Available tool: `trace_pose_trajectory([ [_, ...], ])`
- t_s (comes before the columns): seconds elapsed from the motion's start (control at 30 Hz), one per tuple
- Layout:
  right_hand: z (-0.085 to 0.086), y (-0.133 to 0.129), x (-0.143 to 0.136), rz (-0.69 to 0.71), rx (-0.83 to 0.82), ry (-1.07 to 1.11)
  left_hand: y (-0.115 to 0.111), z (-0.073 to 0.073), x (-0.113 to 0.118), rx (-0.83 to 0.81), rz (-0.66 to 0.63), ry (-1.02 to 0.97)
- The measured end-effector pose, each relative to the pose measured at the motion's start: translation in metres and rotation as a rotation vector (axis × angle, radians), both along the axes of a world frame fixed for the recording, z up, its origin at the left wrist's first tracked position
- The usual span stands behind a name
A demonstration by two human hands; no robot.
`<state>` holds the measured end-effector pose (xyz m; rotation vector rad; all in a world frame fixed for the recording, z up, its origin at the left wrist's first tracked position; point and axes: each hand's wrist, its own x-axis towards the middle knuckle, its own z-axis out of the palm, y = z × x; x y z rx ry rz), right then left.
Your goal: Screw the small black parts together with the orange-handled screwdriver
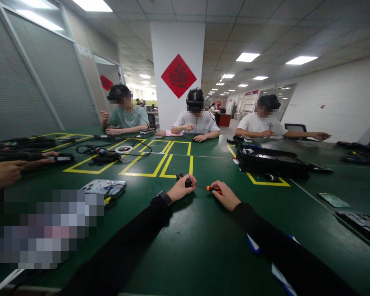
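Observation:
My right hand is closed round the orange and black handle of a screwdriver. Its thin shaft points left, towards my left hand. Between the fingers of that hand is a small black part with a rounded end, and the screwdriver's tip reaches it or comes very close; I cannot tell whether they touch. Another dark piece shows just beyond my left fingers. Both hands are low over the green table, with a dark watch on my left wrist.
Yellow tape rectangles mark the table ahead. A black open case lies at the right, a white tape roll and cables at the left. Several people sit around; a co-worker's hand is at the left edge. Blue-white packets lie by my right forearm.

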<state>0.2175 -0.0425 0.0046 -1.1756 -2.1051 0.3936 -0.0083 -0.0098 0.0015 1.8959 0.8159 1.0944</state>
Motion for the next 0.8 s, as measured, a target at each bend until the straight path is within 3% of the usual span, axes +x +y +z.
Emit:
trace_pose_trajectory([
  [0.6, 0.0001, -0.0008, 0.0006, -0.004, -0.058, 0.029, 0.0011, -0.0007, -0.001, 0.012, -0.016, 0.013],
  [0.8, -0.0016, 0.0048, -0.0012, -0.001, 0.03, -0.04, 0.0016, -0.0011, -0.0011, 0.01, -0.04, 0.009],
])
